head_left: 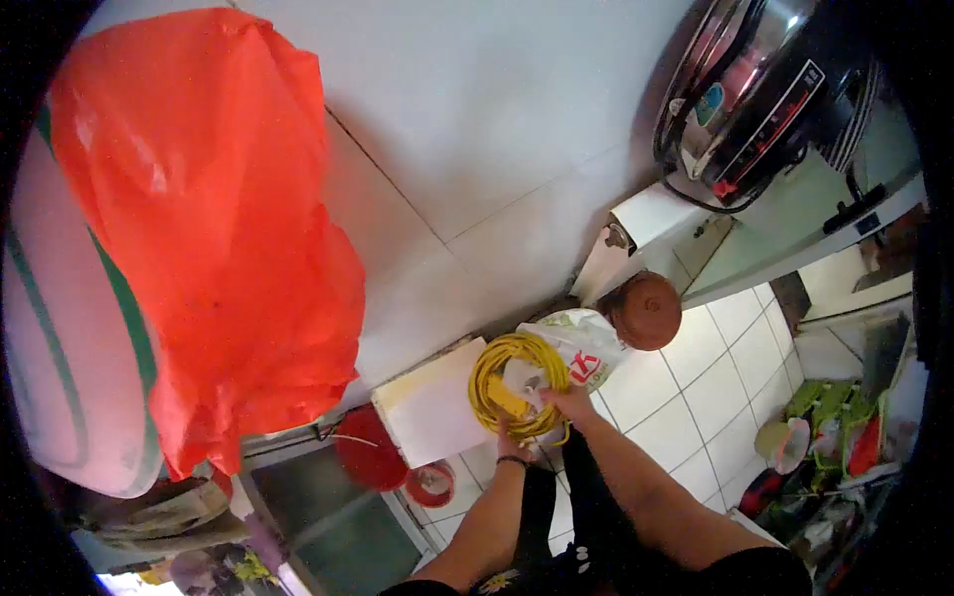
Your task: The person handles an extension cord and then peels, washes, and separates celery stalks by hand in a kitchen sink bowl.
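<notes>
A coil of yellow cable (483, 385) is held out in front of my legs, near the middle of the head view. My left hand (511, 443), with a dark band at the wrist, is closed on the lower edge of the coil. At the coil's right side, my right hand (568, 403) is also closed on it; its fingertips are partly hidden. Something pale shows through the middle of the loops, too unclear to name. Just behind the coil stands a white plastic bag (576, 336) with red print.
A brown lidded pot (648, 312) stands beside the bag on the white tiled floor (686, 422). A white box (427, 397) and a red basin (370, 449) are to the left. A red plastic bag (224, 238) hangs large at upper left; a black appliance (765, 119) sits upper right.
</notes>
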A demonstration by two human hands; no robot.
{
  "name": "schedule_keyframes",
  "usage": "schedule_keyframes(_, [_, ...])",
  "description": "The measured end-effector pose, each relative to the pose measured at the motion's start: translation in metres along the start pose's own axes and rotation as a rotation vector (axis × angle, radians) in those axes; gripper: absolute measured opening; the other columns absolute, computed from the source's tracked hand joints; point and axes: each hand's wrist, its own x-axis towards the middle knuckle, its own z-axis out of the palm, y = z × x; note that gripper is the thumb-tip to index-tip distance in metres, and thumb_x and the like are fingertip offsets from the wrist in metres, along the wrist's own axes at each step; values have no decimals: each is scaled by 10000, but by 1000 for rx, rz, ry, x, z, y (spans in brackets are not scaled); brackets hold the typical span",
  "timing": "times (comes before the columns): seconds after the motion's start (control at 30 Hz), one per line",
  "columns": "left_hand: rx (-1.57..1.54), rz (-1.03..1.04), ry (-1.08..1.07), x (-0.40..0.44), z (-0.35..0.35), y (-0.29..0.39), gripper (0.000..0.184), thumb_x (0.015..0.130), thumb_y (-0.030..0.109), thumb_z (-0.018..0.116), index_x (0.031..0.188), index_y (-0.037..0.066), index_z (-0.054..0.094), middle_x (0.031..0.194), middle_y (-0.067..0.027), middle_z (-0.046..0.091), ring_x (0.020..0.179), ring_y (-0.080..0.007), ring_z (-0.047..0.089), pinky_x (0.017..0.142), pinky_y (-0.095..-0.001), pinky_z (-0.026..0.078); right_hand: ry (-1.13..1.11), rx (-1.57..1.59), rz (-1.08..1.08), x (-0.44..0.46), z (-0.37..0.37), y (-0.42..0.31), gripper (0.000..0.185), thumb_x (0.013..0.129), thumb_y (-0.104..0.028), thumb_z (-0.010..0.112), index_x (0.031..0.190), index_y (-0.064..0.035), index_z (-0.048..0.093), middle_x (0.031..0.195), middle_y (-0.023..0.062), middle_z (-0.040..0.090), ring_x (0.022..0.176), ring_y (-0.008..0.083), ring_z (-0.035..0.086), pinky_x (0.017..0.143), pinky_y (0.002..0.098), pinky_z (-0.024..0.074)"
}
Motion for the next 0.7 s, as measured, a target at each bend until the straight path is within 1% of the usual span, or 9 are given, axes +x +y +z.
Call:
schedule_keyframes(0.1, [139,150,-267,35,-20,-3,627,812,591,509,1294,193,453,1338,-20,442,1209,-213,405,1015,-466,234,50,-14,13,-4,5,7,444,675,-186,757,1047,6,609,896,71,655,753,162,613,680,288,494])
schedule_keyframes(0.13, [153,0,-217,37,-20,4,528,831,529,517,1224,177,511,1214,-16,549,1085,-172,510,920,-375,358,75,75,-37,-7,10,9,432,675,-183,752,1039,4,615,899,70,655,769,159,611,686,292,490])
schedule_keyframes(0.23, [56,-45,-333,41,-31,7,438,827,468,554,1131,151,557,1070,-25,615,951,-190,572,815,-370,428,131,163,-61,-10,15,12,438,658,-193,753,1028,-1,621,907,76,659,807,164,614,706,301,485])
schedule_keyframes(0.27, [68,-82,-196,50,-34,8,351,819,409,583,1036,132,578,962,-31,633,869,-172,592,673,-345,465,162,160,-35,-11,17,11,456,641,-205,760,1026,-5,622,912,83,662,829,172,619,721,307,484])
schedule_keyframes(0.4, [8,-97,-376,92,-47,2,318,821,376,593,993,110,577,906,-38,625,788,-162,590,562,-306,444,281,-256,-102,-37,24,-40,458,625,-195,755,1023,-14,621,907,115,666,844,210,637,735,321,488])
schedule_keyframes(0.47, [-20,-112,-399,71,-38,6,294,821,364,594,971,110,582,900,-44,618,740,-153,587,507,-287,428,331,-342,-169,-41,30,-52,433,590,-216,742,966,-30,631,857,185,655,839,345,631,735,410,485])
schedule_keyframes(0.57, [-34,-354,-636,111,-69,-2,287,833,359,578,974,109,579,922,-45,613,765,-176,589,510,-313,440,291,-365,-206,-43,34,-44,399,616,-227,718,957,-36,637,858,191,653,840,348,629,725,401,490])
schedule_keyframes(0.6, [-46,-331,-465,101,-64,-12,303,846,338,553,1049,114,577,1023,-64,617,920,-220,592,648,-354,499,286,-431,-186,-57,39,-63,378,651,-190,690,976,-11,619,867,183,655,779,320,642,692,386,499])
schedule_keyframes(0.7, [-171,-350,-737,-38,-32,13,371,860,320,535,1167,111,537,1173,-85,574,1076,-263,542,826,-402,483,185,-249,-436,-80,44,-71,308,705,-115,651,980,11,592,831,135,653,676,234,637,618,338,502])
